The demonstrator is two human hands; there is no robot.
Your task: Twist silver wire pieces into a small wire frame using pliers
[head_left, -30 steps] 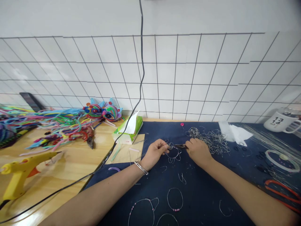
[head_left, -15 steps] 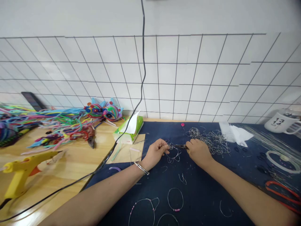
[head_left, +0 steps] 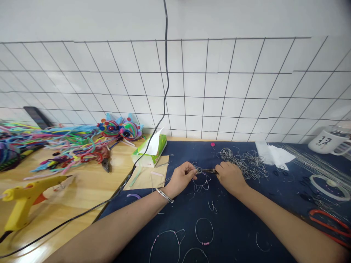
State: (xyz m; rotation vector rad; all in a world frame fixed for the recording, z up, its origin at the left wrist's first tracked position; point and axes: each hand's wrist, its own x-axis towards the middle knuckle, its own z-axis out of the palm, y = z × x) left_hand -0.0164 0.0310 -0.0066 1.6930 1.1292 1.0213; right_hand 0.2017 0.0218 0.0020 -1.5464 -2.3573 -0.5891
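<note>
Between finger and thumb, my left hand [head_left: 183, 176] pinches a looped silver wire piece [head_left: 202, 182] with small beads on its ring. Wrapped round the handles of dark pliers [head_left: 208, 170], my right hand [head_left: 230, 176] holds their jaws against the wire beside my left fingertips. Whether the jaws are closed on the wire is too small to tell. Nearer to me lie a wire ring with pink beads [head_left: 204, 231] and a larger beaded wire loop with a pointed ear [head_left: 165, 245]. Behind my right hand sits a tangle of silver wire [head_left: 246, 163].
A yellow glue gun [head_left: 23, 204] and colourful pipe cleaners [head_left: 68, 142] lie on the wooden table at left. A tissue pack [head_left: 150, 151] stands near the wall, a black cable [head_left: 109, 200] crossing before it. Red-handled scissors [head_left: 327, 223] and a mug [head_left: 326, 140] are at right.
Almost nothing differs. The pliers and my right hand have shifted very slightly at the wire piece; my left hand keeps its pinch in the same place.
</note>
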